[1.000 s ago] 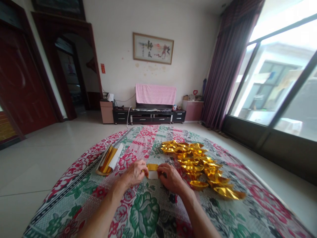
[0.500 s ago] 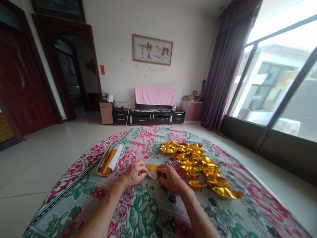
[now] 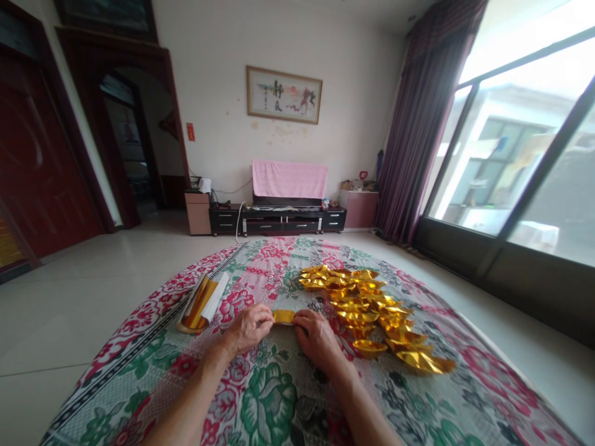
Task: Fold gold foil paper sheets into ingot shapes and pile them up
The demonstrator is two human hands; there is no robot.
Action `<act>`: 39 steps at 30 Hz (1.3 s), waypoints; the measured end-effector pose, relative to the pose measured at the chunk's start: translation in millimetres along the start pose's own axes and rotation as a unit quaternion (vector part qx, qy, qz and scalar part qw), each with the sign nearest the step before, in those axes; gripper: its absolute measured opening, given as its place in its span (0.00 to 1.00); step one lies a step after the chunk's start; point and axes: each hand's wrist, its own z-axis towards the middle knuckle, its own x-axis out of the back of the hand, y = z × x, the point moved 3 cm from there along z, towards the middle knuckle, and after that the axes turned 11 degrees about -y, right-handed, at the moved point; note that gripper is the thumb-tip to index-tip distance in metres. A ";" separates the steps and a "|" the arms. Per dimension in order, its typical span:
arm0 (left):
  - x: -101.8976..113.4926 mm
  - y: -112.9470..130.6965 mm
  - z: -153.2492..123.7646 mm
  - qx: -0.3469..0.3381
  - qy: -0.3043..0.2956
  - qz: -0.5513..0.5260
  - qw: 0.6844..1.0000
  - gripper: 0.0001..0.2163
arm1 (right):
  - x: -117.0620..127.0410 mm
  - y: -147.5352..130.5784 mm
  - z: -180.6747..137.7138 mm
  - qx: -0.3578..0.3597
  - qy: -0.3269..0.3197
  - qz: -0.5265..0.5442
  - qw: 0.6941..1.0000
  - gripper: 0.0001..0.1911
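Observation:
A small folded piece of gold foil paper [image 3: 283, 317] is stretched between my two hands, just above the flowered tablecloth. My left hand [image 3: 251, 325] pinches its left end, fingers pressed together. At the other end, my right hand [image 3: 316, 334] grips it between thumb and fingers. Several folded gold paper ingots [image 3: 369, 303] lie clustered to the right of my right hand, the nearest one [image 3: 370, 349] a short way off. Left of my left hand, a loosely curled stack of gold paper sheets [image 3: 199, 306] with white backs rests on the cloth.
The round table wears a flowered tablecloth [image 3: 268, 399] in red, green and grey. Beyond it, a low black cabinet [image 3: 283, 222] stands against the wall, with a pink cloth [image 3: 290, 179] draped above it. A window [image 3: 520, 155] and purple curtain [image 3: 404, 130] are at right.
The white flap below the gold strip has been folded out of sight, leaving a narrow gold band between my hands. My fingers have closed in along it.

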 end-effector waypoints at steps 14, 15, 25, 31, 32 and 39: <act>1.1 5.3 1.3 0.025 0.007 0.003 1.000 0.05 | 1.1 0.9 0.5 -0.007 0.019 0.014 1.000 0.12; 1.1 5.5 1.6 0.031 0.009 0.003 0.999 0.05 | 1.1 0.9 0.7 -0.008 0.022 0.011 1.000 0.12; 3.1 -0.2 6.0 0.123 -0.009 -0.034 0.992 0.12 | 0.3 1.9 3.8 -0.040 0.030 -0.025 0.998 0.12; 4.7 -2.9 11.4 0.168 -0.036 -0.008 0.985 0.13 | -0.8 2.9 6.0 -0.070 0.027 -0.038 0.996 0.14; 5.1 -2.2 12.4 0.170 -0.039 -0.003 0.985 0.13 | -2.1 4.2 6.1 -0.074 0.028 -0.039 0.996 0.14; 6.0 -0.4 15.1 0.169 -0.045 0.010 0.984 0.13 | -8.8 12.9 6.0 -0.094 0.074 -0.011 0.993 0.10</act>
